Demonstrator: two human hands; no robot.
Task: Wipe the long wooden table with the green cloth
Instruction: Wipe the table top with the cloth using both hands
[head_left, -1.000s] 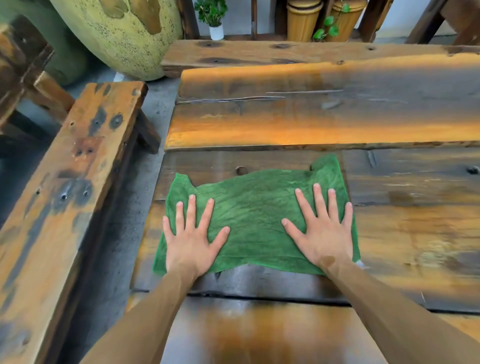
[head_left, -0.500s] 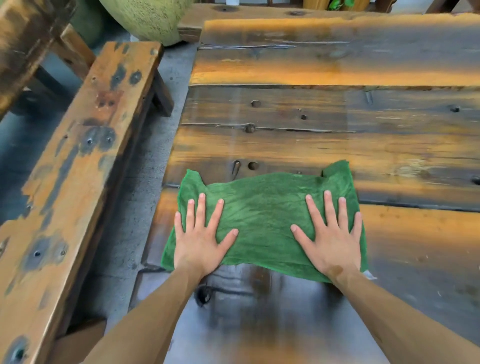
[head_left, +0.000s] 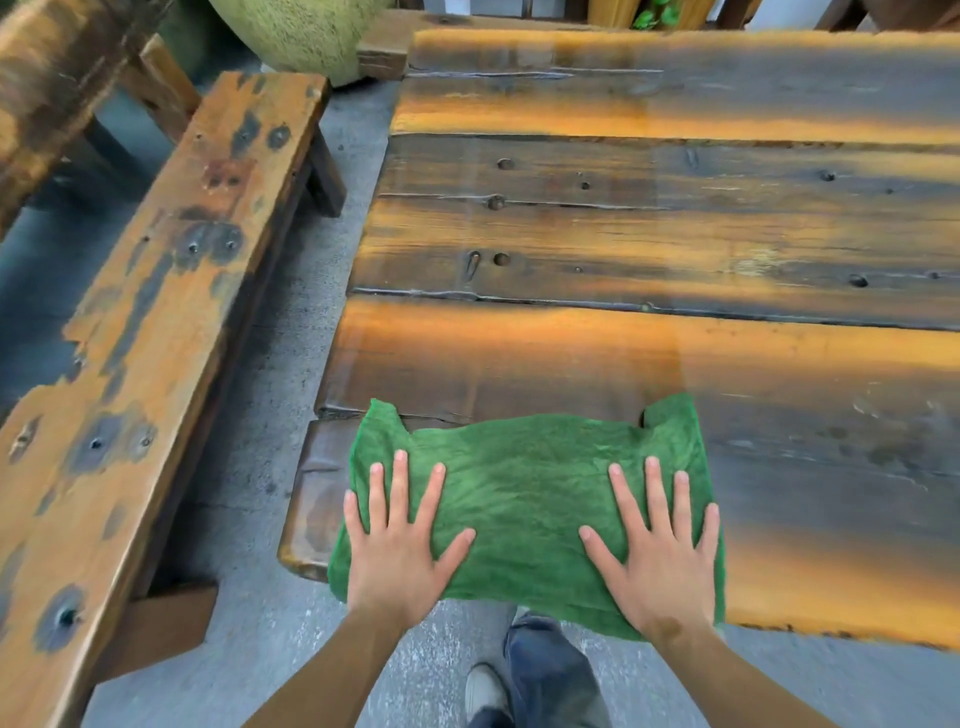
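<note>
The green cloth (head_left: 524, 499) lies spread flat at the near left corner of the long wooden table (head_left: 649, 239), its near edge hanging slightly over the table's front edge. My left hand (head_left: 400, 540) presses flat on the cloth's left part with fingers spread. On the cloth's right part my right hand (head_left: 657, 551) presses flat the same way. A darker, damp-looking band of wood runs from the cloth toward the far side.
A wooden bench (head_left: 150, 291) stands to the left, parallel to the table's end, with a strip of grey floor (head_left: 270, 374) between. A large yellow-green pot (head_left: 306, 31) sits at the far left. My leg and shoe (head_left: 519, 680) show below the table edge.
Both hands have pulled the cloth toward me across the planks, from the table's middle to its near edge. The hands stay flat on the cloth throughout.
</note>
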